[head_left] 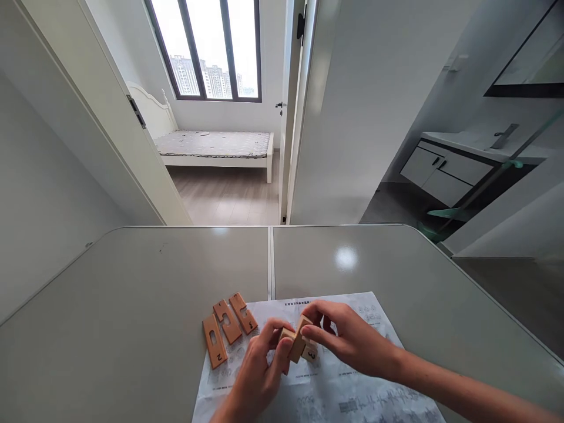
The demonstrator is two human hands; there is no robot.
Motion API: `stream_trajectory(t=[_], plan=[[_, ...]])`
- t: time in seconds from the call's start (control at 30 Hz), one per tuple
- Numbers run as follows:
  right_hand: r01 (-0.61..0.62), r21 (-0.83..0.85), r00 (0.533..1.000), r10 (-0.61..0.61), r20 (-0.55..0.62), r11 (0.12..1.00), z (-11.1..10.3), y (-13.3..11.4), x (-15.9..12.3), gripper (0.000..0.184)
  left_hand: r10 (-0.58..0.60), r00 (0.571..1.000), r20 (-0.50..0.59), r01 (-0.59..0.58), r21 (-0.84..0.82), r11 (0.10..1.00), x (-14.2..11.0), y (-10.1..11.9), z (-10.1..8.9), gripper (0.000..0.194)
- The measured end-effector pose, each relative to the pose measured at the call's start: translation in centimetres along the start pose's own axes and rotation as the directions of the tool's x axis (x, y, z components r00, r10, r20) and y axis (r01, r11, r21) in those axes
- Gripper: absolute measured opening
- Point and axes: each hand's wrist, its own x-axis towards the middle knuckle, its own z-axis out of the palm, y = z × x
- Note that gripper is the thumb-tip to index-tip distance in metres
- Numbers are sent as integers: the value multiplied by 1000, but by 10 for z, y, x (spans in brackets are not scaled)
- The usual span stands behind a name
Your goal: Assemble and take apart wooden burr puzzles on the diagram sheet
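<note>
Over the printed sheet, my left hand (259, 367) is closed around light wooden puzzle pieces fitted crosswise. One of these, a slanting wooden puzzle piece (298, 341), has its upper end pinched between the thumb and forefinger of my right hand (348, 338). Below the right fingers, the end of a wooden piece marked 3 (310, 352) sticks out. My fingers hide much of the joined pieces. Left of my hands lie three loose, darker notched pieces: one marked 2 (219, 356), one in the middle (233, 333) and one marked 1 (249, 322).
Creased paper with printed diagrams (374, 382) lies on a glossy grey table (132, 305) with a seam down its middle. Beyond the far edge are a doorway, a bed (215, 144) and a window. A vanity cabinet (449, 170) stands at the right.
</note>
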Motion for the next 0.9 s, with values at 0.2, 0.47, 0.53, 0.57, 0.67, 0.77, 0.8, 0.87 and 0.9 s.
stream_trajectory(t=[0.2, 0.47, 0.53, 0.57, 0.67, 0.77, 0.8, 0.87, 0.9], plan=[[142, -194, 984, -160, -82, 971, 10, 3, -8, 21, -13, 999, -50, 11, -48, 999, 2, 12, 2, 36], [400, -613, 852, -523, -26, 682, 29, -3, -17, 22, -43, 986, -160, 48, 22, 999, 3, 21, 7, 36], [462, -676, 790, -612, 20, 574, 35, -6, -20, 26, -79, 983, -163, 78, -13, 997, 2, 21, 9, 35], [476, -699, 773, -633, 43, 534, 36, -7, -21, 26, -96, 983, -157, 90, -43, 995, 1, 20, 9, 35], [494, -738, 751, -654, 96, 460, 38, -8, -26, 25, -126, 983, -134, 110, -118, 987, -2, 17, 10, 36], [492, -743, 749, -655, 97, 453, 37, -5, -35, 22, -127, 978, -166, 110, -106, 988, -4, 13, 9, 39], [503, -733, 746, -658, 101, 458, 37, -4, -39, 20, -135, 974, -185, 117, -103, 988, -4, 11, 8, 42], [535, -702, 735, -670, 110, 471, 38, -1, -48, 18, -170, 963, -212, 146, -123, 982, -3, 10, 6, 48], [555, -679, 724, -681, 110, 481, 39, 0, -52, 19, -189, 958, -214, 161, -141, 977, -2, 9, 6, 50]])
